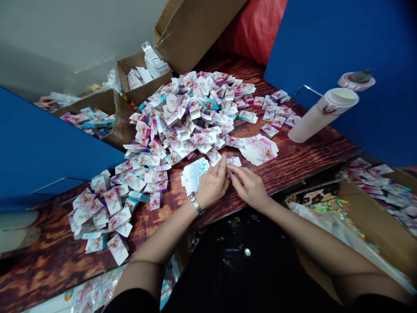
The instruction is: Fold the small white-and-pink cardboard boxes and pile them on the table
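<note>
My left hand point(212, 183), with a metal-band watch point(195, 203) on the wrist, meets my right hand point(250, 186) at the table's front edge. Between their fingertips is a small printed carton, mostly hidden by the fingers; its white and purple part point(234, 161) shows just beyond them. Beside my left hand lies a stack of flat, unfolded blue-printed cartons point(193, 171). Pink-printed flat cartons point(259, 150) are fanned out past my right hand. A large heap of folded small boxes point(185, 115) rises behind both hands, some with open flaps.
On the right stands a pale pink bottle point(312, 115), lid open, near several boxes point(276, 113). More boxes spread along the left of the wood-patterned table point(42, 261). Cardboard boxes point(125, 117) stand behind at left; another carton point(368, 217) sits low at right. Blue panels point(325, 34) flank the table.
</note>
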`<action>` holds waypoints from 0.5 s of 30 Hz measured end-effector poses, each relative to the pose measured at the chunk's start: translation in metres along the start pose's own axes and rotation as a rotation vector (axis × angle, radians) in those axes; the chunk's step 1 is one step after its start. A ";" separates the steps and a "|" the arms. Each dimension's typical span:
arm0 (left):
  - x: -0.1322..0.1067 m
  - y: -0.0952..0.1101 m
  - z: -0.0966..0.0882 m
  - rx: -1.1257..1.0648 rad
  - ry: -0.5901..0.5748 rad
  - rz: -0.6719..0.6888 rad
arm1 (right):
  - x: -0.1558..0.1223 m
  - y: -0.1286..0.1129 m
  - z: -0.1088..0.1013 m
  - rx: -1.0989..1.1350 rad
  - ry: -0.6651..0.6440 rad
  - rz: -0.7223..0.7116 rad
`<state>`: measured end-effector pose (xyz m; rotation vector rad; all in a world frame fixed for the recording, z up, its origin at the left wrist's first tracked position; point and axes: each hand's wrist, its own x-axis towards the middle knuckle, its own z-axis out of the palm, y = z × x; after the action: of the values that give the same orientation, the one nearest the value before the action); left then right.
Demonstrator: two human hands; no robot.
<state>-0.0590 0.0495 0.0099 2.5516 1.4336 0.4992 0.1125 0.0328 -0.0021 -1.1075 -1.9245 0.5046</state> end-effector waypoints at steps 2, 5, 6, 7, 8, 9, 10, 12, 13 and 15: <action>0.009 -0.012 -0.017 0.055 0.065 -0.043 | 0.007 0.013 -0.007 0.036 -0.061 0.074; 0.027 -0.030 -0.053 0.086 0.360 -0.137 | 0.020 0.035 -0.012 -0.094 -0.129 0.116; 0.031 -0.033 -0.062 0.085 0.427 -0.140 | 0.024 0.042 -0.012 -0.170 -0.174 0.108; 0.033 -0.034 -0.068 0.086 0.461 -0.126 | 0.027 0.046 -0.010 -0.245 -0.234 0.099; 0.034 -0.034 -0.069 0.090 0.454 -0.095 | 0.030 0.050 -0.007 -0.315 -0.296 0.099; 0.032 -0.033 -0.065 0.099 0.414 -0.061 | 0.031 0.052 -0.005 -0.380 -0.352 0.110; 0.029 -0.031 -0.056 0.109 0.347 -0.030 | 0.032 0.054 -0.002 -0.436 -0.395 0.129; 0.020 -0.025 -0.031 0.132 0.171 0.007 | 0.032 0.054 0.001 -0.514 -0.445 0.168; 0.016 -0.022 -0.017 0.144 0.081 0.012 | 0.031 0.053 0.002 -0.538 -0.455 0.177; 0.009 -0.015 0.007 0.175 -0.057 0.011 | 0.029 0.051 0.001 -0.572 -0.448 0.166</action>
<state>-0.0641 0.0650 0.0002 2.6849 1.5052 0.3120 0.1302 0.0843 -0.0243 -1.6325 -2.4689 0.3094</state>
